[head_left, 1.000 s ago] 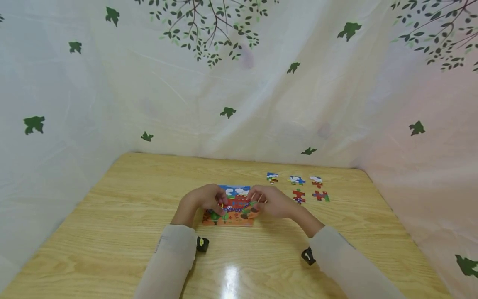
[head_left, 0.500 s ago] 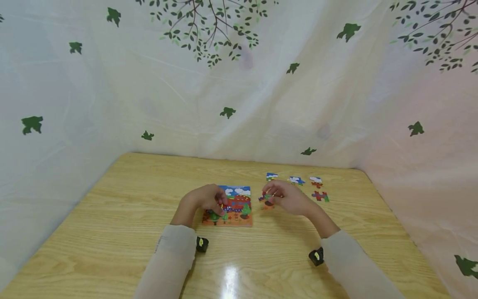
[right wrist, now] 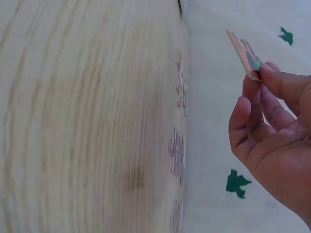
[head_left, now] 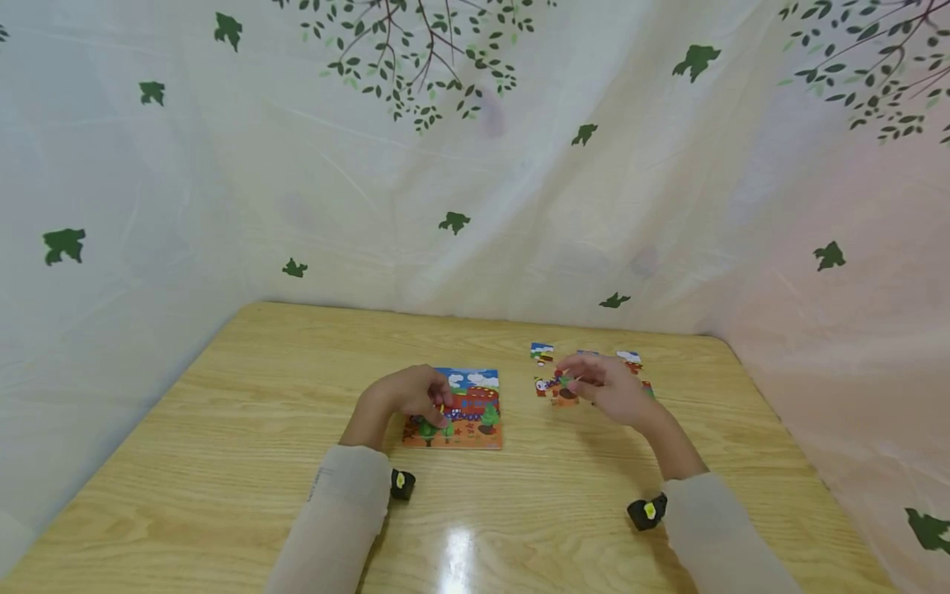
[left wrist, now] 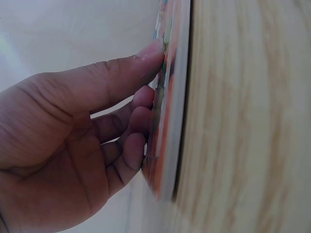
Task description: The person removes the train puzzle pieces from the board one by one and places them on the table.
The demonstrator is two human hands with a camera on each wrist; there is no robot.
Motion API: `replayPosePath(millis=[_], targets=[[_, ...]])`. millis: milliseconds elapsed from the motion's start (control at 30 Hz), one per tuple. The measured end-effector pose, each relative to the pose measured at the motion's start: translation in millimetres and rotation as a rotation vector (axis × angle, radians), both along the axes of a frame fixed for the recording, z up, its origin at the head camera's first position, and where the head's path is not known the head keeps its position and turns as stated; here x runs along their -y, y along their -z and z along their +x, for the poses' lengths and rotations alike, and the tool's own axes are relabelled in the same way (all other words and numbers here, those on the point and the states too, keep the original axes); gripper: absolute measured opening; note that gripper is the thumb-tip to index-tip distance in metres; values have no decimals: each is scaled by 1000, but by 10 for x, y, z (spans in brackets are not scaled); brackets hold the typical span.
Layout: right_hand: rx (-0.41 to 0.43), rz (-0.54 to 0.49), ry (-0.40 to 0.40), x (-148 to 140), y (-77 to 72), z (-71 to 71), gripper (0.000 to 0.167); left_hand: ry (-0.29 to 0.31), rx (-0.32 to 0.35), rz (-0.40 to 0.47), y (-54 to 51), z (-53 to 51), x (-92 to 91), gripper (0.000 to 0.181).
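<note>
My left hand [head_left: 416,393] rests on the left side of the colourful picture puzzle [head_left: 475,436], thumb and bent fingertips touching its surface. Seen edge-on in the left wrist view, the puzzle [left wrist: 170,131] lies flat on the wood, under the thumb and fingers. To the right of it, my right hand [head_left: 612,392] holds up an orange and green puzzle piece [head_left: 566,394], pinched between thumb and fingers. That piece [right wrist: 245,56] is tilted and above the table in the right wrist view. A white-and-red patch shows beside it; I cannot tell whether it belongs to the same piece.
Loose puzzle pieces lie at the back right, among them a blue-and-white one [head_left: 542,351] and a white-and-red one [head_left: 629,359]; my right hand partly covers others. A pale cloth [head_left: 356,206] with green leaf shapes hangs behind the wooden table [head_left: 245,429].
My right hand has moved from above the puzzle rightward to beside the loose pieces, carrying the orange and green piece. My left hand has stayed on the puzzle.
</note>
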State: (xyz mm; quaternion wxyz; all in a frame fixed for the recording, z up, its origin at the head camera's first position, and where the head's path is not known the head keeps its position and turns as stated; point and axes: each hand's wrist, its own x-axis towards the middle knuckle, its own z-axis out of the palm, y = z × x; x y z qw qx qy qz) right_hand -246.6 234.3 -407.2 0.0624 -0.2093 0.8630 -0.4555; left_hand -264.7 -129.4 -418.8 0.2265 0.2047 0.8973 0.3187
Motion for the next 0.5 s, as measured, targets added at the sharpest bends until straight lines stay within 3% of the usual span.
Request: replayPosePath(millis=[500], targets=[[-2, -95, 124, -443, 43, 101, 35, 5, 17, 11, 15, -16, 10, 20]])
